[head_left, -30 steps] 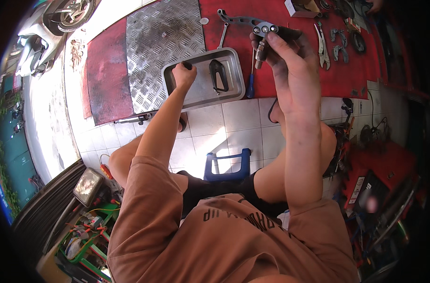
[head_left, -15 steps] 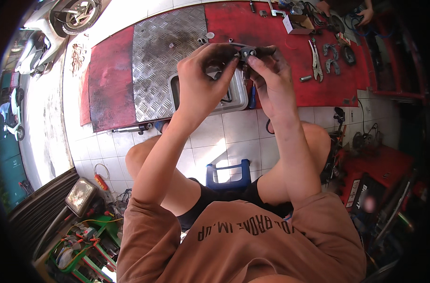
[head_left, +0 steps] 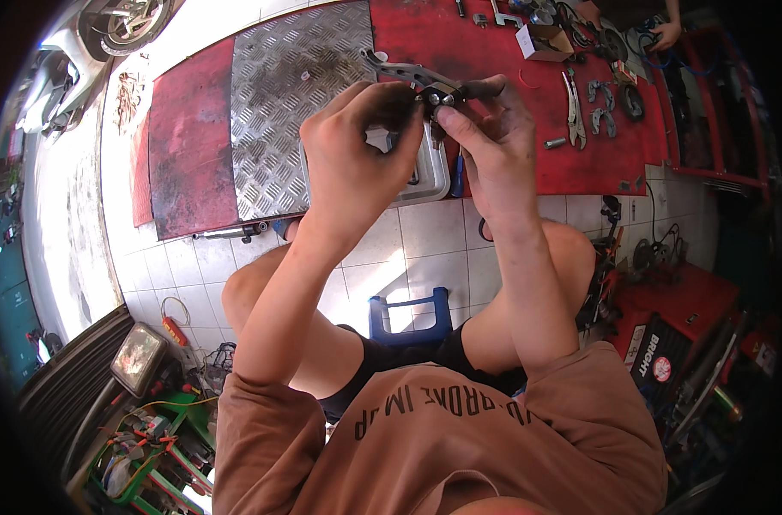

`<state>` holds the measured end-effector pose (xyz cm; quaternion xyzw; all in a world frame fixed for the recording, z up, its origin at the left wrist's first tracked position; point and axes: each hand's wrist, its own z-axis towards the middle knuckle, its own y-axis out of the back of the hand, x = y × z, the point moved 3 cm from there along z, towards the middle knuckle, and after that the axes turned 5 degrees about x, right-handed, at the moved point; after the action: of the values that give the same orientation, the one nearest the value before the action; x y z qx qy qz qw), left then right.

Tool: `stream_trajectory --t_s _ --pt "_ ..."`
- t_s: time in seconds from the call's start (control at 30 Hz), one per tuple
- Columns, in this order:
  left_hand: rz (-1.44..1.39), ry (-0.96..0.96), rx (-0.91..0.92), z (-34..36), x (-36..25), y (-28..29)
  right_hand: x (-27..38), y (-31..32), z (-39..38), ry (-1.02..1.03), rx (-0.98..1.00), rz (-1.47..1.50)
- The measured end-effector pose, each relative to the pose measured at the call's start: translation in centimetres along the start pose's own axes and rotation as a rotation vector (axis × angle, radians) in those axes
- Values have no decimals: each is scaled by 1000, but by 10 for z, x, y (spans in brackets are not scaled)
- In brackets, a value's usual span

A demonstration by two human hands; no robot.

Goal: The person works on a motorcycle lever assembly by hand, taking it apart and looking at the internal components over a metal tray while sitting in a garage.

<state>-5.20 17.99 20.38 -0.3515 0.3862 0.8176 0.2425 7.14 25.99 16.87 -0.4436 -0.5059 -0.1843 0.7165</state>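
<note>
Both hands, blackened with grease, hold a motorcycle hand lever over the near edge of the bench. Its grey, perforated arm reaches to the upper left and ends in a rounded tip. At the other end is a dark bracket with shiny bolt heads. My left hand is closed, thumb and forefinger pinching the bracket's left side; part of that grip is hidden. From the right, my right hand grips the bracket between thumb and fingers. Below them lies a grey tray, partly covered by my left hand.
A blue-handled tool lies beside the tray. Locking pliers, curved metal parts, a socket and an open box lie to the right on the red bench. Another person's hand shows at the far right. A blue stool is below me.
The lever has been turned and raised so its perforated arm now shows above my left hand. Both hands keep their grip. The view has shifted slightly.
</note>
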Motion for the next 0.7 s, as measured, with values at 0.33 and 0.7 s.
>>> stream_trajectory --t_s 0.33,0.7 --pt "15 -40 10 -1 1 2 -3 1 -2 -21 -10 80" --pt "75 -100 -9 -1 -4 -1 -10 5 -4 -74 -19 246"
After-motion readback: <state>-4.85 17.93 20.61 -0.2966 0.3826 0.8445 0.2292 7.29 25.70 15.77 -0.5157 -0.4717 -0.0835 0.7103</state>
